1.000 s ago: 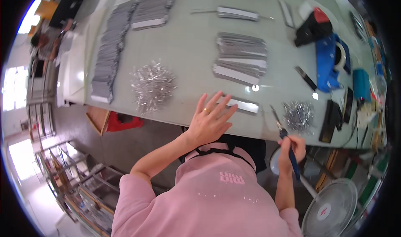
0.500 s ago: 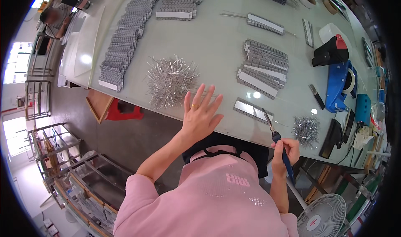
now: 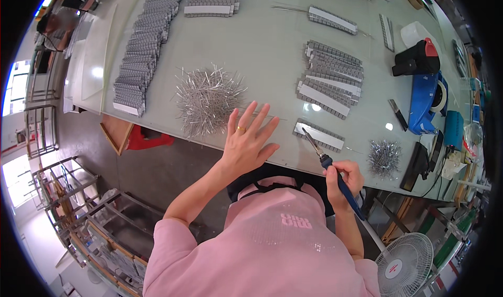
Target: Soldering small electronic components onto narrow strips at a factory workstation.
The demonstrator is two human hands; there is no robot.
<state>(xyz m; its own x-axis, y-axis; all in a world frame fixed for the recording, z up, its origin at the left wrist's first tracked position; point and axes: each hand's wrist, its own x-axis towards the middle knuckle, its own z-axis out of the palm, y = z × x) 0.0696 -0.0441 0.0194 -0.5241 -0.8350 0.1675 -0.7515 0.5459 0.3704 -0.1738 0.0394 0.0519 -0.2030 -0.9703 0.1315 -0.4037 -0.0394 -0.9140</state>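
Change noted against the earlier frames: the left hand, previously laid beside the small grey strip, is now found further left, at the near edge of the pile of thin metal pins, fingers spread flat on the table; nothing is gripped by it. The soldering iron, formerly held low and clear of the table edge, is now raised so that its tip is brought over the near grey strip.

Soldering iron: blue handle, clenched in the right hand at the front edge of the table. Long axis is set diagonally, the metal tip directed up and to the left, the handle end trailing down and to the right. Contact between tip and strip cannot be told.

Near grey strip: lying flat, long axis running from upper left to lower right.

Also recorded: a stack of similar grey strips further back; a long row of grey pieces at the left; a smaller heap of pins just right of the right hand; a white fan below the table
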